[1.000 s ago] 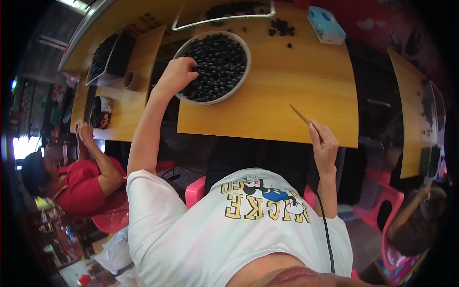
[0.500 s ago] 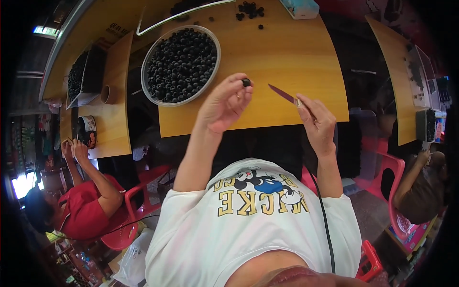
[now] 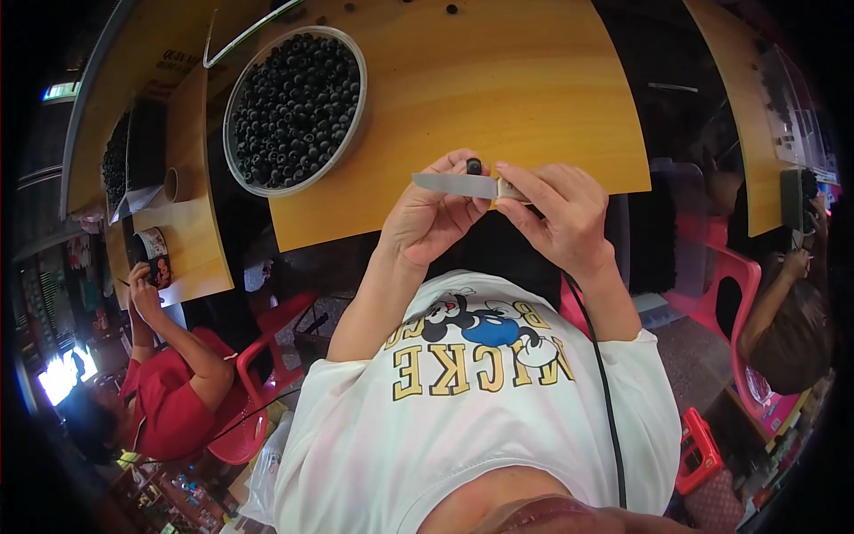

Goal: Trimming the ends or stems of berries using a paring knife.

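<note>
In front of my chest, my left hand (image 3: pixel 425 220) pinches a small, round, black piece (image 3: pixel 473 166) between thumb and fingertips. Around the handle of a short knife (image 3: pixel 454 184) closes my right hand (image 3: pixel 562 209). The blade points left and crosses in front of my left fingers, just below the black piece; whether the edge touches it I cannot tell. Both hands hover over the near edge of the wooden table (image 3: pixel 498 89). To their upper left stands a large, clear, round tub (image 3: pixel 362 93), heaped with similar black pieces (image 3: pixel 294 116), some showing a pale ring.
Loose black pieces lie toward the table's far side, one of them (image 3: pixel 452 10) apart. On the left, a person in a red top (image 3: pixel 182 392) works at a side table beside a patterned can (image 3: pixel 156 254). Another person sits at right. A black cable (image 3: pixel 608 400) runs down my shirt.
My right hand has brought the knife left, and its blade has swung level across my left fingers. The black piece stays in my left hand. The whole view has shifted, with the tub lying further left.
</note>
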Demonstrator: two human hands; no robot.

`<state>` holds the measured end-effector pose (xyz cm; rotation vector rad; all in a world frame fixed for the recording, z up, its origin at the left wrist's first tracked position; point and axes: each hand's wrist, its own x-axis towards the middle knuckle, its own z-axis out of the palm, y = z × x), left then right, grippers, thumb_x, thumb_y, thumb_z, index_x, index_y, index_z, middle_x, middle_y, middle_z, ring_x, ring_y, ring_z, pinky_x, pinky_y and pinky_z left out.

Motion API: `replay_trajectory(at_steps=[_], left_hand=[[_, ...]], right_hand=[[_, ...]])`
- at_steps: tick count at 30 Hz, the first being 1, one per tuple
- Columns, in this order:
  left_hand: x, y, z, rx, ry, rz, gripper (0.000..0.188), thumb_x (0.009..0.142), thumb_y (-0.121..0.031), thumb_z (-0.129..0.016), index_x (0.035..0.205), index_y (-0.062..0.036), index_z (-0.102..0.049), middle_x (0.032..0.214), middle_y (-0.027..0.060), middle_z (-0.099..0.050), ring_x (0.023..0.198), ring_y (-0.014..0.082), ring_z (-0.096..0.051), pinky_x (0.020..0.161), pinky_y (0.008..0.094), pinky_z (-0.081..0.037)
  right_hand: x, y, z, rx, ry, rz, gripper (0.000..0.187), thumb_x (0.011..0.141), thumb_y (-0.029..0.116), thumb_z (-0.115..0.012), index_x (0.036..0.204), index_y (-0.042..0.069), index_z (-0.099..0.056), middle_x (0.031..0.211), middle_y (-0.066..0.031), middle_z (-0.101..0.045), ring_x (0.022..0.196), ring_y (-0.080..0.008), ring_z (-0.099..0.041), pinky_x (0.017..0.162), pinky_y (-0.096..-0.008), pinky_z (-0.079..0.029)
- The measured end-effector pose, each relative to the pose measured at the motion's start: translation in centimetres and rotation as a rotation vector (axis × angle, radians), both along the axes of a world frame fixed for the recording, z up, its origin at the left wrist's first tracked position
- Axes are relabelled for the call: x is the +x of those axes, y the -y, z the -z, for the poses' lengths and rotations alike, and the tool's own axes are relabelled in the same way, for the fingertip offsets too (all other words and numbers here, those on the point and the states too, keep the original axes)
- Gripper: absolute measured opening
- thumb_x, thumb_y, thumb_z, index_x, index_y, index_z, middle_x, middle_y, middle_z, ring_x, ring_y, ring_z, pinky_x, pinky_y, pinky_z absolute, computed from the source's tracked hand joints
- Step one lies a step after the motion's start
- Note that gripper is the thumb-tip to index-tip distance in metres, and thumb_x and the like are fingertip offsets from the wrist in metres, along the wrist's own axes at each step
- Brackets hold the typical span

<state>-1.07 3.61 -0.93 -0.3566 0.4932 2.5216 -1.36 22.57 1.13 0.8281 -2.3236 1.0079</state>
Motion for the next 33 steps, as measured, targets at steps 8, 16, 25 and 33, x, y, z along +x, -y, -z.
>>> replay_trajectory(at_steps=[8,16,25,33], left_hand=[[0.1,0.2,0.1,-0.036,-0.014,-0.006,0.023,0.087,-0.014,-0.068,0.103,-0.0031,-0.055,0.096,0.0084,-0.063,0.084,0.0150,-0.062,0.077,0.0265,-0.053],[0.1,0.2,0.2,-0.045,-0.066,-0.010,0.025,0.084,-0.011,-0.070,0.103,-0.0038,-0.055,0.093,0.0084,-0.061,0.082,0.0175,-0.062,0.078,0.0283,-0.053],[0.0,1.2,1.0,0.039,-0.231,-0.023,0.022,0.087,-0.006,-0.065,0.108,-0.0047,-0.057,0.090,0.0071,-0.059,0.079,0.0138,-0.056,0.073,0.0253,-0.046],[1.5,3.7,-1.2,-0.040,-0.353,0.018,0.025,0.091,-0.016,-0.062,0.110,-0.0019,-0.055,0.097,0.0094,-0.056,0.078,0.0124,-0.053,0.072,0.0240,-0.046]], right_hand=[[-0.1,-0.1,0.2,-0.006,0.007,0.019,0.029,0.076,0.020,-0.074,0.102,0.006,-0.070,0.070,-0.0067,-0.061,0.058,-0.0210,-0.058,0.052,-0.0313,-0.043],[0.3,-0.4,0.1,-0.009,0.068,0.014,0.026,0.077,0.018,-0.074,0.100,0.005,-0.070,0.070,-0.0072,-0.061,0.059,-0.0210,-0.058,0.052,-0.0314,-0.044],[-2.5,-4.6,4.0,-0.149,0.136,0.327,0.020,0.089,0.011,-0.065,0.104,-0.001,-0.067,0.078,-0.0092,-0.064,0.066,-0.0181,-0.059,0.059,-0.0267,-0.045],[-1.0,-2.9,4.3,-0.199,0.330,0.320,0.021,0.094,0.011,-0.057,0.109,-0.002,-0.065,0.084,-0.0067,-0.063,0.072,-0.0107,-0.055,0.063,-0.0236,-0.042]])
